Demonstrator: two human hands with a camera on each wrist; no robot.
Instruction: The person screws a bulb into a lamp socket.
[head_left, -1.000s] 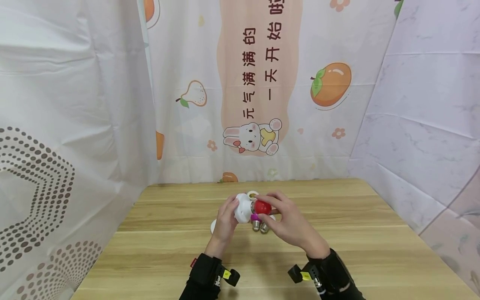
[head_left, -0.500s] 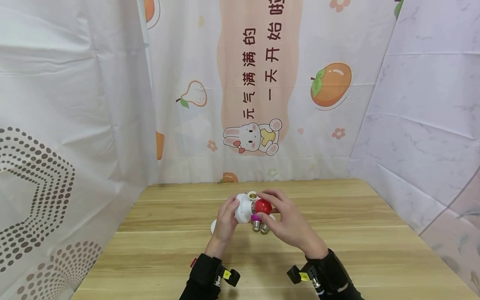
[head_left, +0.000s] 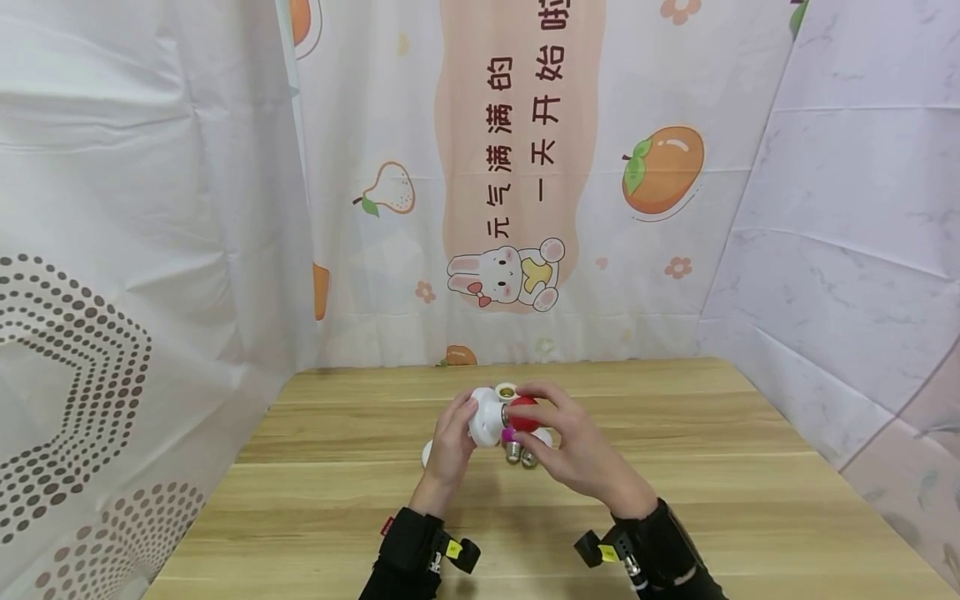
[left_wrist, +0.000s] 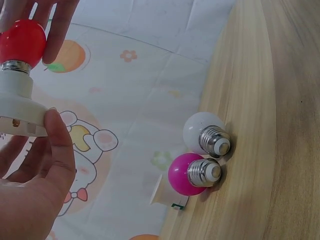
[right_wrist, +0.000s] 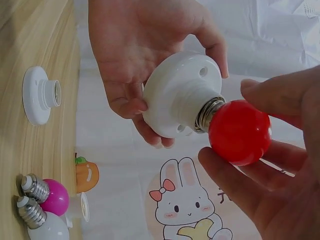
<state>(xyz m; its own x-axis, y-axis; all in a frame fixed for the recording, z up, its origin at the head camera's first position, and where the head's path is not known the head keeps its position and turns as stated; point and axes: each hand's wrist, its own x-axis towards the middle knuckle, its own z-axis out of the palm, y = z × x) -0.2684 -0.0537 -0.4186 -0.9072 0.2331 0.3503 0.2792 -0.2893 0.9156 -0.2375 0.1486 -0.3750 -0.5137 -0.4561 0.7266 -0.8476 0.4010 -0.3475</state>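
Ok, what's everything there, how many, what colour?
Wooden table: one, light brown, below
Round lamp socket: one, white, held up
Similar sockets: two, white, on the table
Round red bulb: one, red, at held socket
Round magenta bulb: one, magenta, on the table
Round white bulb: one, white, beside magenta bulb
Patterned cloths: at least three, whitish, behind and both sides
Wrist straps: two, black, on wrists
Left hand: one, bare, holding socket
Right hand: one, bare, around red bulb

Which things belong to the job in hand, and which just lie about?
Apparently in use:
red bulb
lamp holder in the left hand

Lying about on the table:
pink bulb
white bulb
second holder
third holder
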